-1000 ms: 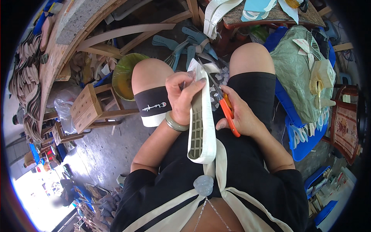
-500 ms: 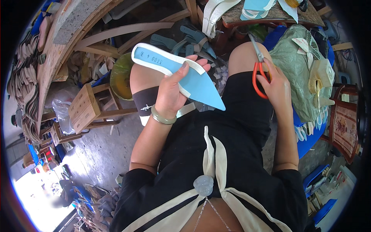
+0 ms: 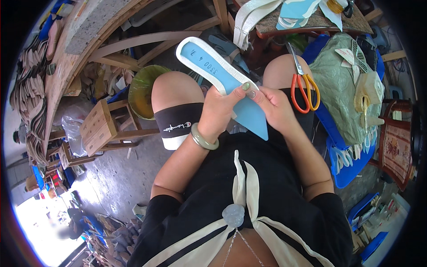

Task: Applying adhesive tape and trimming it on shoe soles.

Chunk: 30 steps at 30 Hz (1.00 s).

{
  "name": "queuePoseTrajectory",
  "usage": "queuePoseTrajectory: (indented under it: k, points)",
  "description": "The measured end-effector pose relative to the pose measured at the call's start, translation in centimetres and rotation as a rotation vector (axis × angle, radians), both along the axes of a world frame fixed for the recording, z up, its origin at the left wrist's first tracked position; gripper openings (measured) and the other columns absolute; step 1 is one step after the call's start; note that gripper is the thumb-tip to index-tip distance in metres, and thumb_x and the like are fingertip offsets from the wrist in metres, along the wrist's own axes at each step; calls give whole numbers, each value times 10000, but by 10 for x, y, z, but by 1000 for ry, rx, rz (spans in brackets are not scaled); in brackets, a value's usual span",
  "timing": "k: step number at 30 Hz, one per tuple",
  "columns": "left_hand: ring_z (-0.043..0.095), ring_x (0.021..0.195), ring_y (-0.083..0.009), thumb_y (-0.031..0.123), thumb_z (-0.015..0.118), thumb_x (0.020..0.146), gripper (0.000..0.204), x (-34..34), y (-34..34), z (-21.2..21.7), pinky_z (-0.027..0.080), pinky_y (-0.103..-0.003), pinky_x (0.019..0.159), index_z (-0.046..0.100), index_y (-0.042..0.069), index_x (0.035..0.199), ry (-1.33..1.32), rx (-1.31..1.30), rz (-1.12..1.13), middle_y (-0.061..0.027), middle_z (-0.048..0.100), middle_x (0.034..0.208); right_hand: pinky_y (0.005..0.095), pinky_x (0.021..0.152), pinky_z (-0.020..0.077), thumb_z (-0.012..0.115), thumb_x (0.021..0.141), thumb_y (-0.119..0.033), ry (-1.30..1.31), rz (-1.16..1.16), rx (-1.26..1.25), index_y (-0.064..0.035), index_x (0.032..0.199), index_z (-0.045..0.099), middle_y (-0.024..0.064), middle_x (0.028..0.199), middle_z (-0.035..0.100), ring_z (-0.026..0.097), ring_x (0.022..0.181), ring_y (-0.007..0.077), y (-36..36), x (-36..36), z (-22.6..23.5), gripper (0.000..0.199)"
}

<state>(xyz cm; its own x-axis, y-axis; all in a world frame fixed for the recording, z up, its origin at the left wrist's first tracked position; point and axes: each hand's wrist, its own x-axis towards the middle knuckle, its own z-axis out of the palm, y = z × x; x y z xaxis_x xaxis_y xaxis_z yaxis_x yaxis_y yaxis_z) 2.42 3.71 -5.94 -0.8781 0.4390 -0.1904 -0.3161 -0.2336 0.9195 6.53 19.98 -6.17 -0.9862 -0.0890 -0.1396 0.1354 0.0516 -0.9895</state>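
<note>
A grey concrete floor (image 3: 111,178) lies below, stained and littered. A small wooden stool (image 3: 100,127) stands on it, a green basin (image 3: 142,91) just beside. A curved wooden workbench (image 3: 66,58) runs along the far left, stacked with flat soles (image 3: 26,102). Bright daylight pours in at the lower left (image 3: 40,227). A blue crate (image 3: 351,160) sits on the right, a stone-topped table (image 3: 311,22) ahead.

Soft, even daylight is filling the scene, and shadows are staying faint. At the lower left a doorway area (image 3: 42,231) is blowing out to white glare and washing out detail there. The fisheye lens is bending straight edges near the rim, and a black vignette is ringing the frame. The centre is staying sharp; the margins are softening.
</note>
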Motion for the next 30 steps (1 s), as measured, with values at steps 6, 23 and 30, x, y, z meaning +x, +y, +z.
queuePoseTrajectory:
  k: [6, 23, 30]
  points:
    - [607, 1018, -325, 746, 310, 858, 893, -39, -22, 27, 494, -422, 898, 364, 15, 1370, -106, 371, 22, -231, 581, 1156, 195, 552, 428, 528, 975, -341, -94, -59, -209, 14, 955, 658, -3, 697, 611, 541, 615, 39, -40, 15, -24, 378]
    - [627, 630, -171, 575, 229, 983, 693, -29, -14, 47, 502, -270, 561, 575, -26, 989, 262, -255, 76, -97, 626, 708, 188, 530, 460, 561, 937, -381, 290, 124, -287, -31, 1165, 629, 61, 1125, 650, 620, 829, 75, -39, -77, 42, 423]
    - [579, 729, -123, 516, 407, 972, 538, -22, -13, 52, 487, -254, 642, 521, 1, 1074, 364, 23, -247, -59, 596, 836, 151, 430, 425, 636, 885, -379, 419, 136, -424, -33, 1137, 651, 66, 1116, 661, 612, 707, 36, -29, -56, 37, 428]
